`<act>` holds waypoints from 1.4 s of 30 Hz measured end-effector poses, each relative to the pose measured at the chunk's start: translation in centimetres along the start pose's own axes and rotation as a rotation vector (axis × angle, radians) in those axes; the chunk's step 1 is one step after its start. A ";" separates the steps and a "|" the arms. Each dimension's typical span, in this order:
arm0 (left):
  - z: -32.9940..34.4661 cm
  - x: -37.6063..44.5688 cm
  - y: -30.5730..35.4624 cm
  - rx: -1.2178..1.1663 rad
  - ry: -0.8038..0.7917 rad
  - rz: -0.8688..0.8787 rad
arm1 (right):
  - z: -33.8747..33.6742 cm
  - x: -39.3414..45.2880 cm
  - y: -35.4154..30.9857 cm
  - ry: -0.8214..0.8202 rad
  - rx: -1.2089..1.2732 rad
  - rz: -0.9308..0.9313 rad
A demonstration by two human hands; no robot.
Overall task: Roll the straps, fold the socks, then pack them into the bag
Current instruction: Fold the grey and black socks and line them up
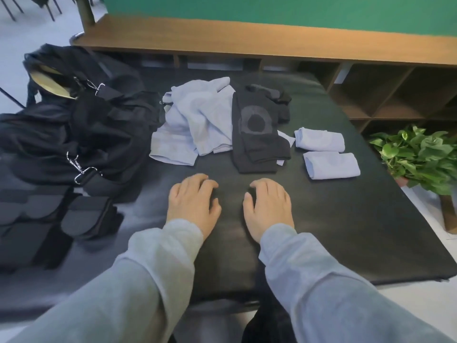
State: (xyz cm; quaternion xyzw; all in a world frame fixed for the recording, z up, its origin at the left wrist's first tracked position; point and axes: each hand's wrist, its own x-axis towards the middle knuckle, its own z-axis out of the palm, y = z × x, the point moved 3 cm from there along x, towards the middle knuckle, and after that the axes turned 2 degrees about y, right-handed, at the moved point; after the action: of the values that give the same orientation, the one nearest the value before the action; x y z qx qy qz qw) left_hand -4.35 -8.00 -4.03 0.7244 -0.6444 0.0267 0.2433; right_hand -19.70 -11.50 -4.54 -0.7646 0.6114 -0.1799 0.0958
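Note:
My left hand and my right hand rest palm down on the black table, fingers relaxed, holding nothing. Beyond them lies a loose heap of light blue socks and, to its right, a pile of black socks with a grey ring print. Two folded light blue socks sit at the right. The black bag lies open at the far left, showing a tan lining. Black straps with metal clips are heaped beside it, and flatter black strap pads lie nearer me.
A wooden shelf unit with a green panel above runs behind the table. A potted green plant stands on the floor off the table's right edge. Chair legs show at the far left top.

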 end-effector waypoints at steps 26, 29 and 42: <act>-0.1 10.8 -2.6 0.288 -0.174 -0.080 | -0.1 0.1 0.1 -0.016 -0.028 0.018; -2.0 11.3 -2.5 0.241 -0.122 -0.106 | -0.1 0.1 0.1 -0.014 -0.031 0.018; -2.7 1.2 -2.9 -0.372 -0.024 -0.222 | 0.0 0.0 0.1 -0.027 -0.044 0.010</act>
State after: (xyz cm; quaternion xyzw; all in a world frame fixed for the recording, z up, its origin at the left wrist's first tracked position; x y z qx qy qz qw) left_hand -0.67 -7.92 -2.10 0.7337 -0.5576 -0.1284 0.3665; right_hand -19.83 -11.57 -4.56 -0.7660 0.6175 -0.1555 0.0882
